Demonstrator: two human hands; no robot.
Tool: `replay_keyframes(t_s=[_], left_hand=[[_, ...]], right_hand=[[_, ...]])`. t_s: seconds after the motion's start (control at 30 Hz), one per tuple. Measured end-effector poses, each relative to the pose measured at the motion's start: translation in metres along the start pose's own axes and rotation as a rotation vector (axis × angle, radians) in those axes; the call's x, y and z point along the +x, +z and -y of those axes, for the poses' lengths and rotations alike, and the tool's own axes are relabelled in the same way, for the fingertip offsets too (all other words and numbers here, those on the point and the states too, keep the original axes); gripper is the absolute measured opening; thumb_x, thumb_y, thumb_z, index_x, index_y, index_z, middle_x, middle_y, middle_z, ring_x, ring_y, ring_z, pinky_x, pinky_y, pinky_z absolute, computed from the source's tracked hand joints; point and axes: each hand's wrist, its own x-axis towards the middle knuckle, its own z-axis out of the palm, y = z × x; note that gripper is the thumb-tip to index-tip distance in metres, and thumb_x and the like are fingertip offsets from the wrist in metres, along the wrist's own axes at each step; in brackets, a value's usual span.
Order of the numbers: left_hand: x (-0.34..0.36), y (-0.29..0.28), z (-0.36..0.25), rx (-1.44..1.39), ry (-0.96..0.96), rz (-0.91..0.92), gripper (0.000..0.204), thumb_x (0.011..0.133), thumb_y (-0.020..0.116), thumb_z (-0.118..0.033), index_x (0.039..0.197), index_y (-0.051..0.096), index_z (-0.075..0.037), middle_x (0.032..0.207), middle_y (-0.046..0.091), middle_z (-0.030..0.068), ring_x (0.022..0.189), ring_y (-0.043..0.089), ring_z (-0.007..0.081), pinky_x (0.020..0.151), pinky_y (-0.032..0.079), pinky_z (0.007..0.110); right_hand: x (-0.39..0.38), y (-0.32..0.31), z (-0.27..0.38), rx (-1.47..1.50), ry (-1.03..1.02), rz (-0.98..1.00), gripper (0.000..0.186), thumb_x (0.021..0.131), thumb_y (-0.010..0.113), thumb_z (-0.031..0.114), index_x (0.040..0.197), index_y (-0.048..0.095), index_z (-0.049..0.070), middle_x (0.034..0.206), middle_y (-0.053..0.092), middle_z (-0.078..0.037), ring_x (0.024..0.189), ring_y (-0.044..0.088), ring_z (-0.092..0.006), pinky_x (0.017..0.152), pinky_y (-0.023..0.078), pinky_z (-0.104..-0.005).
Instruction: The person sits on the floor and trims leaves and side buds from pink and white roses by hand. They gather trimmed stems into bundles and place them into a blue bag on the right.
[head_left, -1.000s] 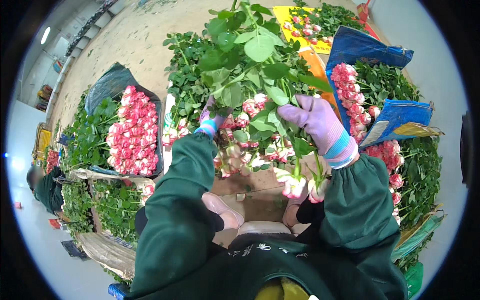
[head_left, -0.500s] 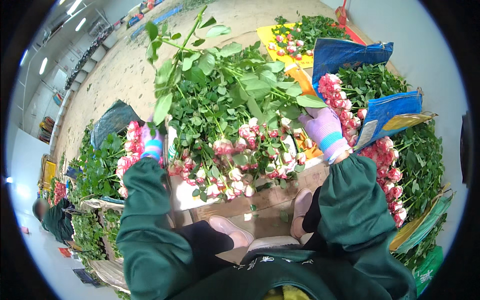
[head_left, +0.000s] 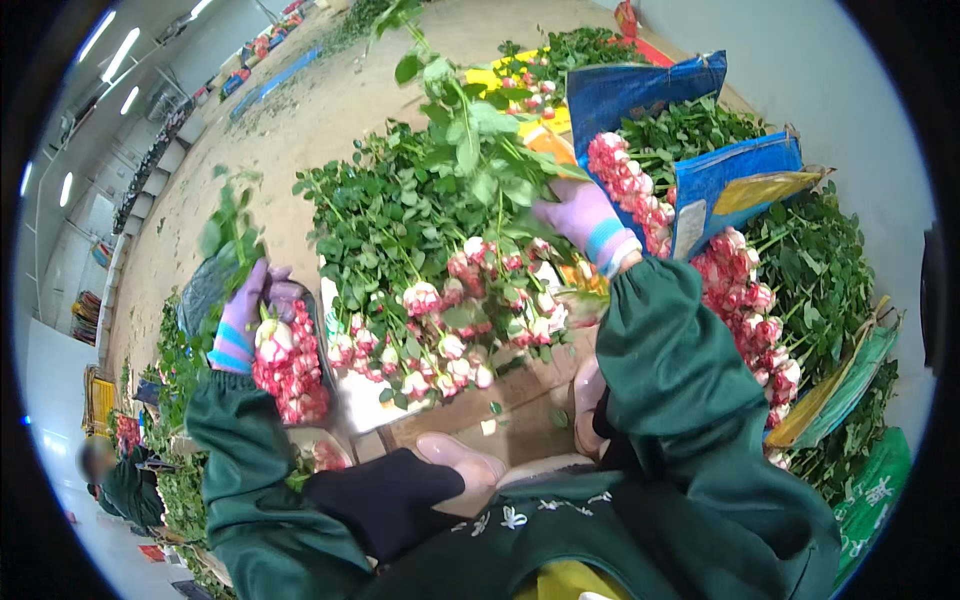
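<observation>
My left hand [head_left: 250,300], in a purple glove with a striped cuff, is closed round a rose. Its pink-and-white bloom [head_left: 274,341] hangs below the fingers, and blurred leaves rise above them. Directly under it lies a packed bunch of pink roses [head_left: 305,375]. On the right, my gloved right hand [head_left: 578,215] grips leafy rose stems [head_left: 470,135] that slant up and to the left; its fingertips are partly behind leaves. Between the hands, a heap of loose roses [head_left: 385,225] lies with blooms towards me and leaves away.
To the right, blue wrapping sheets [head_left: 735,195] separate stacked roses [head_left: 735,275]. A yellow sheet [head_left: 490,80] with more roses lies beyond the heap. My shoes [head_left: 460,458] are close to the heap's near edge. Another person [head_left: 130,480] is at the far left.
My left hand has moved left and now holds a rose over the bunch there. My right hand and its leafy stems appear further left in the view, which has shifted too.
</observation>
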Motion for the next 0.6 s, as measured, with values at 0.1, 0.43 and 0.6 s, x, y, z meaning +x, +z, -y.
replay_keyframes(t_s=[0.1,0.43,0.6], left_hand=[[-0.037,0.106,-0.002,-0.492,0.005,0.228,0.043,0.094,0.048,-0.035,0.117,0.051,0.001,0.088,0.064,0.0121,0.060,0.058,0.0154,0.050,0.047,0.023],[-0.028,0.214,0.059,-0.478,-0.298,0.584,0.039,0.096,0.042,-0.032,0.116,0.048,0.001,0.094,0.064,0.0124,0.075,0.065,0.0190,0.063,0.056,0.029],[-0.025,0.243,0.053,-0.461,-0.353,0.763,0.038,0.096,0.042,-0.025,0.120,0.044,0.003,0.106,0.061,0.0190,0.095,0.062,0.0279,0.080,0.055,0.039]], right_hand=[[0.015,0.018,-0.021,-0.172,-0.456,-0.025,0.049,0.077,0.061,0.044,0.092,0.062,-0.002,0.085,0.064,-0.021,0.082,0.062,-0.0319,0.074,0.048,-0.0375],[-0.003,0.024,0.007,1.375,0.352,0.611,0.023,0.084,0.060,0.011,0.105,0.059,0.001,0.092,0.067,-0.011,0.081,0.067,-0.0194,0.065,0.054,-0.0266],[0.009,0.048,-0.016,0.545,-0.239,0.287,0.031,0.085,0.057,0.018,0.113,0.057,0.005,0.098,0.064,-0.017,0.088,0.064,-0.0269,0.078,0.051,-0.0335]])
